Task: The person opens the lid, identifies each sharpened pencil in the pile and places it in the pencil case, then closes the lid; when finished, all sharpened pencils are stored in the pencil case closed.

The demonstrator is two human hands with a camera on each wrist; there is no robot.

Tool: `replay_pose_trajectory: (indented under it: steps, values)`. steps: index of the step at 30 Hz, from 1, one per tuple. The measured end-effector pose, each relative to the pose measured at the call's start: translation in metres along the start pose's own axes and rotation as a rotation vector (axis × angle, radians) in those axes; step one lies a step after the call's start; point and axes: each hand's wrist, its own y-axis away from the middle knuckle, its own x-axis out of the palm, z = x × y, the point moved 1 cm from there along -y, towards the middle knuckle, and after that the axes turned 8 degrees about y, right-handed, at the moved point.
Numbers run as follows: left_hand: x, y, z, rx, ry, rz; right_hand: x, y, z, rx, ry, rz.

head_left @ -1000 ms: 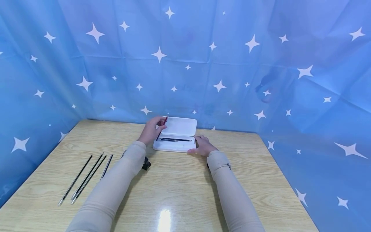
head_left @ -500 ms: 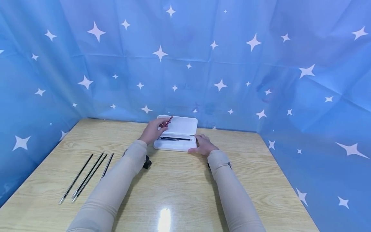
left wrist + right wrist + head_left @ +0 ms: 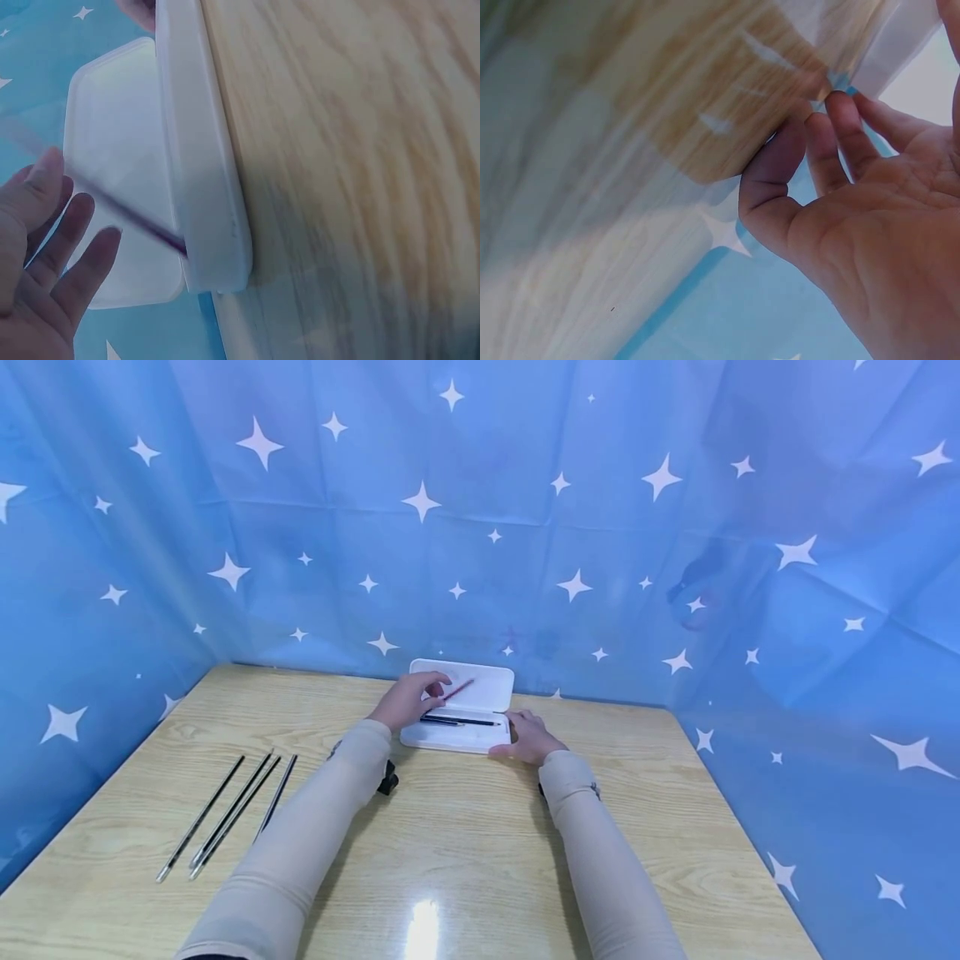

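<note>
A white pencil case (image 3: 453, 742) stands open at the back of the table, its lid (image 3: 487, 681) leaning back. Two dark pencils (image 3: 476, 722) lie in its tray. My left hand (image 3: 408, 700) is over the case's left end, thumb and fingers spread apart. Right beside its fingertips a red pencil (image 3: 461, 689) slants across the lid; in the left wrist view this pencil (image 3: 127, 210) is blurred, one end at the case's edge. My right hand (image 3: 529, 740) grips the case's right end, thumb at the front and fingers behind.
Several dark pencils (image 3: 232, 818) lie side by side on the wooden table (image 3: 480, 860) at the left, partly beside my left sleeve (image 3: 300, 852). A blue star-patterned curtain (image 3: 600, 527) hangs close behind the case and along both sides.
The red pencil has tipped from steep to a lower slant towards the right, and my left hand has moved slightly right with its fingers loosened. My right hand keeps its place on the case.
</note>
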Motion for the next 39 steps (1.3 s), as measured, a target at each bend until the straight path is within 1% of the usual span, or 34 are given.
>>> replay_pose_trajectory:
  steps: [3, 7, 14, 18, 23, 28, 33, 37, 39]
  values:
    - [-0.003, 0.004, 0.000, -0.030, 0.031, 0.015, 0.001, 0.000, -0.002, -0.008, 0.000, 0.010]
    - [-0.012, 0.010, -0.001, -0.060, 0.069, -0.003, -0.003, 0.004, 0.000, -0.011, -0.023, -0.002]
    - [-0.034, 0.025, 0.006, -0.069, 0.092, -0.025, -0.005, 0.007, 0.002, -0.006, -0.033, 0.004]
    - [-0.049, 0.036, 0.012, -0.055, 0.100, -0.045, -0.004, 0.007, 0.002, -0.005, -0.044, 0.002]
    - [-0.070, 0.051, 0.021, -0.060, 0.081, -0.044, -0.003, 0.007, 0.001, -0.010, -0.049, 0.000]
    - [-0.092, 0.072, 0.027, -0.091, 0.079, -0.035, -0.003, 0.005, 0.001, -0.013, -0.053, 0.005]
    - [-0.112, 0.092, 0.033, -0.118, 0.080, -0.051, -0.003, 0.004, 0.001, -0.007, -0.047, 0.002]
    - [-0.126, 0.105, 0.039, -0.139, 0.070, -0.052, -0.002, 0.002, -0.001, 0.000, -0.040, 0.004]
    - [-0.129, 0.108, 0.041, -0.149, 0.071, -0.044, -0.002, 0.001, -0.006, 0.010, -0.032, 0.000]
